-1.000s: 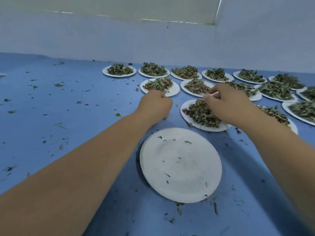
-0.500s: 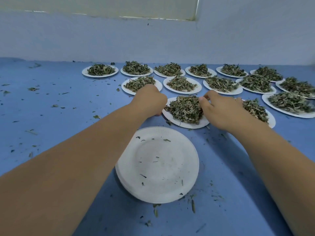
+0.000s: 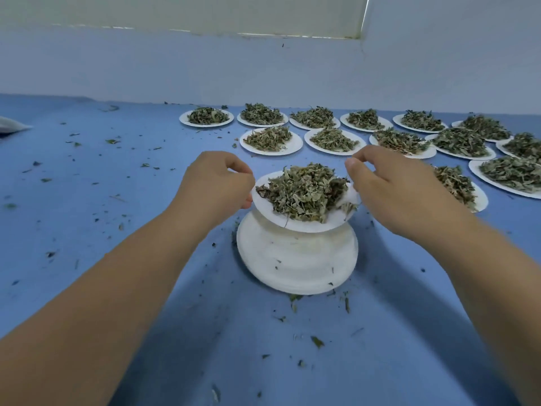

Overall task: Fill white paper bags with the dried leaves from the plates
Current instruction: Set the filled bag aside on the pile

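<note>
A blue bench fills the lower view, its matte top running back to a plain, pale bluish-white wall. Above the wall sits a lighter, cream-green panel with an uneven lower edge; window or blind, I cannot tell. A vertical seam marks its right end. The light is soft and even.

I saw soft, even light; faint shadows crossed the bench at lower centre; edges bowed, slightly blurred.
</note>
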The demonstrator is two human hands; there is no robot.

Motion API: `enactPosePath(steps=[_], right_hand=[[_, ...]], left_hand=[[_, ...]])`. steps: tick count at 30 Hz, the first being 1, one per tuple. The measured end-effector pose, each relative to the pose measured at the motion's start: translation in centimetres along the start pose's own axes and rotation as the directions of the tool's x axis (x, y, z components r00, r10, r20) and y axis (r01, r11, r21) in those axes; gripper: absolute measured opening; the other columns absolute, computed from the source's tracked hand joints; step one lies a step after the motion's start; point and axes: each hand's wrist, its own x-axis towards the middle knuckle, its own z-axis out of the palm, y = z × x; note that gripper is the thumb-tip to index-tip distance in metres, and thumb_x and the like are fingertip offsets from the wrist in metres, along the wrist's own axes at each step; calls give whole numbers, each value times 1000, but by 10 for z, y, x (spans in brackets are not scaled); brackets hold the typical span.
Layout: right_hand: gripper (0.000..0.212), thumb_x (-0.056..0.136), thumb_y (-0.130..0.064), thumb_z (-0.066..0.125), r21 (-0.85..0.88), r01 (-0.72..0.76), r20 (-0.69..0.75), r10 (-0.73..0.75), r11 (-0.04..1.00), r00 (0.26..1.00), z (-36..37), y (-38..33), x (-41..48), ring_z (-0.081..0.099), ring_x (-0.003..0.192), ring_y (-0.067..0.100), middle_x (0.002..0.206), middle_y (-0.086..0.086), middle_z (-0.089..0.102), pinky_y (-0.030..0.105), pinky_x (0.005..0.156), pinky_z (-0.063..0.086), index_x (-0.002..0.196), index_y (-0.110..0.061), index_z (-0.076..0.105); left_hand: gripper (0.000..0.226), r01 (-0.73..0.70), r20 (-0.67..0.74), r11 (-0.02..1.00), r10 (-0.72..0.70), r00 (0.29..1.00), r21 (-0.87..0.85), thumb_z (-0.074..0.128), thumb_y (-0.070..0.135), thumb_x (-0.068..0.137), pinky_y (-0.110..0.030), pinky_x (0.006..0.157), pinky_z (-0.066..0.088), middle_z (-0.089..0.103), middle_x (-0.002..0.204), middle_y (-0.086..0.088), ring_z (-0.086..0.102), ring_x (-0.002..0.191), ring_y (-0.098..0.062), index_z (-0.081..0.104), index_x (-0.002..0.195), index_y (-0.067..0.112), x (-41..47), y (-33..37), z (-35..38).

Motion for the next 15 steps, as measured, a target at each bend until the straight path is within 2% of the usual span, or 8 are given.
enactPosePath(steps=[3, 7, 10, 15], right_hand=[[32, 101, -56, 32, 6, 25, -5, -25, 1000, 1000, 3, -6, -21, 55, 48, 8, 73, 1, 71, 31, 52, 43, 108, -35, 56], [33, 100, -55, 32, -25, 53, -22, -53, 998, 998, 7, -10, -41, 57, 52, 9, 60, 1, 67, 35, 55, 50, 108, -34, 56], [32, 101, -53, 34, -52, 57, -53, -60, 997, 997, 7, -8, -49, 58, 52, 15, 67, -1, 70, 37, 57, 53, 109, -33, 57], [31, 104, -49, 37, -108, 74, -66, -81, 991, 995, 11, -5, -55, 56, 53, 11, 76, -6, 72, 31, 55, 48, 111, -29, 60]], left_hand=[[19, 14, -38, 1000, -15, 999, -22, 55, 12, 76, -40, 73, 64, 74, 68, 3, 72, 58, -11, 71, 80, 21, -21, -11, -9], [19, 34, -31, 999, -34, 999, -7, 54, 14, 74, -37, 70, 64, 73, 66, 6, 72, 56, -12, 71, 77, 23, -40, -17, -11], [26, 28, -19, 1000, -28, 999, 2, 48, 21, 62, -40, 71, 64, 74, 69, 7, 72, 58, -13, 71, 74, 25, -46, -17, -11], [36, -27, -13, 996, 28, 1000, 86, 45, 27, 60, -43, 73, 63, 74, 70, 10, 72, 66, -16, 67, 76, 50, -53, -18, -14]])
